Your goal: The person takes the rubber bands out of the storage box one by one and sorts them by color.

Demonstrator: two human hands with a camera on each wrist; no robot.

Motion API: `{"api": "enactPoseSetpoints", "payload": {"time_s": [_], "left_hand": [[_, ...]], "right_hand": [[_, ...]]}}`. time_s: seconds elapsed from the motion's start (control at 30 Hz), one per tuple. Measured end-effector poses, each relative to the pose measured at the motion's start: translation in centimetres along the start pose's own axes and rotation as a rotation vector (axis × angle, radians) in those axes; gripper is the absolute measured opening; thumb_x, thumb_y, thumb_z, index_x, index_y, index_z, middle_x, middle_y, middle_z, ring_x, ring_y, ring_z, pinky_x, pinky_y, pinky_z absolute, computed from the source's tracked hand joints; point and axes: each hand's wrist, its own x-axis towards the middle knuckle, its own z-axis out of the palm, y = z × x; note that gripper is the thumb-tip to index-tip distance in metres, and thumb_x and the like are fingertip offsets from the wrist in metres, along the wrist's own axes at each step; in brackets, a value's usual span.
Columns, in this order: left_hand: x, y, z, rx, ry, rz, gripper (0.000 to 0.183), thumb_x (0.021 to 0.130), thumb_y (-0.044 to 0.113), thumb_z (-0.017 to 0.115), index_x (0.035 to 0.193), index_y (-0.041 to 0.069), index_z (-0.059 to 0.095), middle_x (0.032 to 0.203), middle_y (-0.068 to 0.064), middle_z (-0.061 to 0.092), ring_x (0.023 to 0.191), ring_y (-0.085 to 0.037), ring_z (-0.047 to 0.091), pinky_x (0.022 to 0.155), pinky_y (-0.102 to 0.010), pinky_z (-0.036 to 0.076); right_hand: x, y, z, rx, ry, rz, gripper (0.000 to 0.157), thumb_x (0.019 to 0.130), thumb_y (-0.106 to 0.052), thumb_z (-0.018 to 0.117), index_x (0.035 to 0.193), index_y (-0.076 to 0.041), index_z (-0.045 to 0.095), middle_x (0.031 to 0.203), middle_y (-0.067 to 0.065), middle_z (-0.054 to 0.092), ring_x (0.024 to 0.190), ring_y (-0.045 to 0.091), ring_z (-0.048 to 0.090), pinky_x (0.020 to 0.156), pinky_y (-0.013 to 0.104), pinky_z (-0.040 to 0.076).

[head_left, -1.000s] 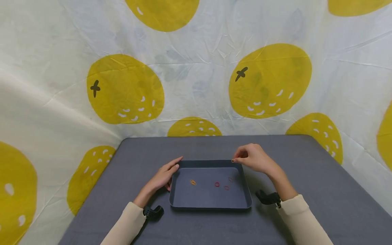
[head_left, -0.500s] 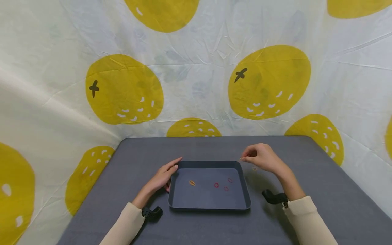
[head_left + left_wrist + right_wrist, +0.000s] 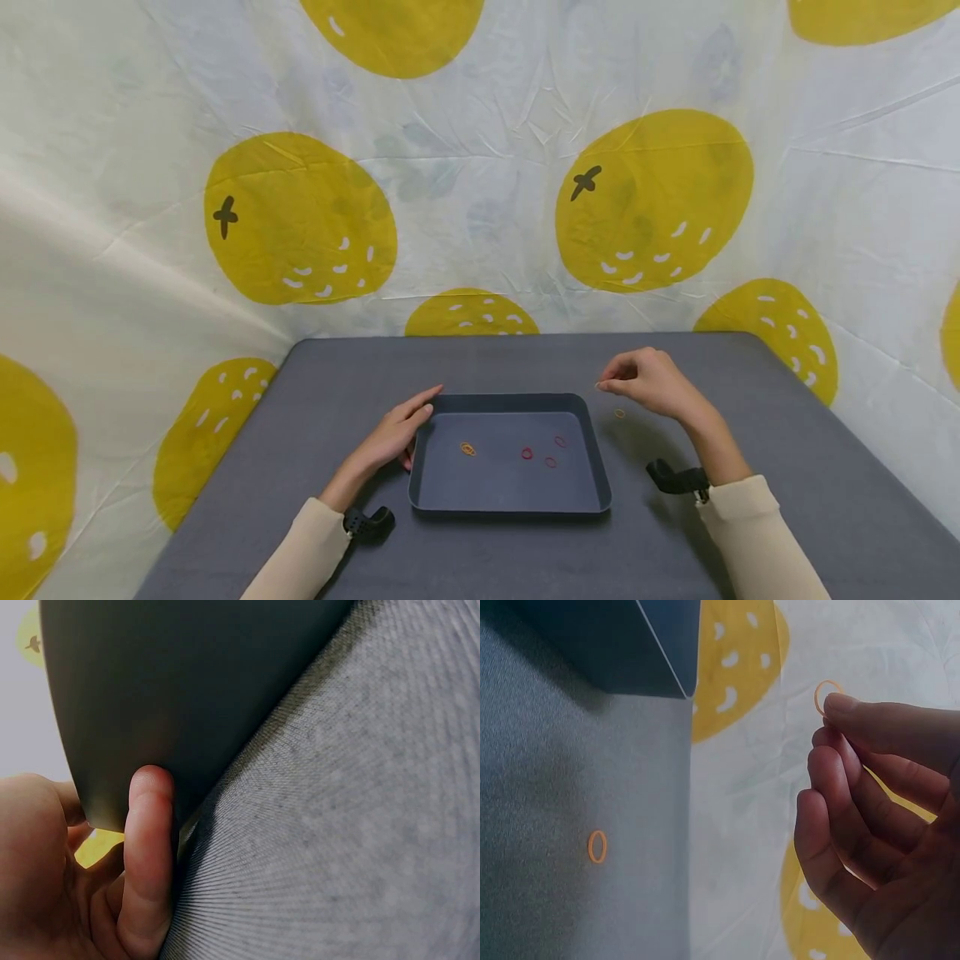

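At the tray's left side my left hand (image 3: 393, 429) holds the dark grey tray (image 3: 510, 507), its thumb at the rim. In the left wrist view a finger (image 3: 150, 832) presses the tray's outer wall (image 3: 180, 690). Past the tray's back right corner, my right hand (image 3: 648, 383) is raised over the table. Its thumb and forefinger pinch a thin orange rubber band (image 3: 818, 697), clear in the right wrist view. A second orange rubber band (image 3: 620, 413) lies on the cloth below that hand, also visible in the right wrist view.
Inside the tray, orange rubber bands (image 3: 468, 448) lie together on the left. Red ones lie on the right: a darker red band (image 3: 527, 453) and two thinner bands, one nearer (image 3: 551, 462) and one farther (image 3: 560, 442). Grey cloth (image 3: 510, 558) covers the table; a patterned curtain (image 3: 480, 192) hangs behind.
My right hand has moved right, from above the tray's back right corner to beyond it, still pinching the band. The band on the table has come into view. My left hand stays at the tray.
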Motion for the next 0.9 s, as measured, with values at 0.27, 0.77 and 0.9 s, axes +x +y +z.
{"api": "enactPoseSetpoints", "payload": {"time_s": [0.27,0.77,0.9], "left_hand": [[-0.1,0.1,0.0,0.001,-0.001,0.000,0.049,0.112,0.041,0.041,0.161,0.036,0.036,0.050,-0.005,0.051,0.037,-0.017,0.054,0.041,-0.043,0.056],[0.1,0.0,-0.1,0.004,0.003,-0.011,0.051,0.111,0.047,0.042,0.161,0.036,0.037,0.051,-0.005,0.051,0.038,-0.018,0.054,0.041,-0.043,0.056],[0.1,0.0,-0.1,0.000,0.007,-0.014,0.051,0.111,0.047,0.042,0.160,0.036,0.038,0.051,-0.005,0.051,0.038,-0.018,0.054,0.041,-0.043,0.056]], "right_hand": [[-0.1,0.5,-0.4,0.011,-0.007,0.025,0.012,0.095,-0.017,0.075,0.097,-0.007,0.081,0.090,0.002,0.077,0.078,0.013,0.066,0.067,0.030,0.054],[0.1,1.3,-0.3,0.025,-0.009,0.037,0.014,0.095,-0.018,0.076,0.098,-0.005,0.080,0.088,0.001,0.077,0.078,0.016,0.066,0.066,0.030,0.053],[0.2,1.3,-0.3,0.026,-0.011,0.046,0.013,0.095,-0.019,0.076,0.096,-0.007,0.080,0.087,0.001,0.077,0.075,0.012,0.065,0.065,0.030,0.053]]}}
